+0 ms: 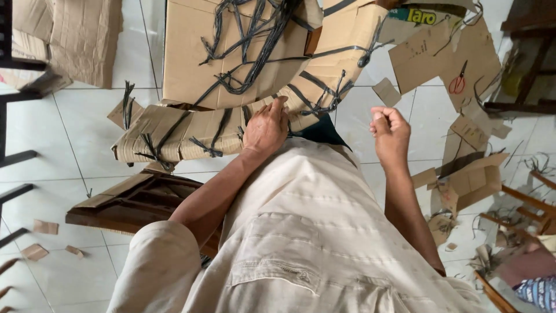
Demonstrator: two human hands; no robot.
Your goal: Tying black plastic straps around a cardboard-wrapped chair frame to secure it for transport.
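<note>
In my lap, seen from the head camera, sits a curved cardboard band (231, 124) wrapped and stitched with dark plastic strapping (255, 40); I judge it rests there, tipped against my knees, so the seam faces up where I can reach it. My left hand (265, 128) lies flat on the band's upper edge, fingers curled over the rim and pressing down on it, which looks to me like a steadying hold that keeps the cardboard from springing open. My right hand (389, 134) is raised off to the side, well apart from the band, closed into a loose fist with thumb against fingertips; it seems pinched on something thin, perhaps a strap end, but I cannot tell what, if anything, is in it. Beyond the band a larger cardboard sheet (231, 58) carries a tangle of the same strapping, close at hand as a supply. On the white tile floor (87, 116) cardboard offcuts (440, 58) lie scattered to my right, and red-handled scissors (458, 84) rest on one of them, within reach but clear of my arms. A dark wooden frame (127, 203) lies low at my left, partly under the band.
</note>
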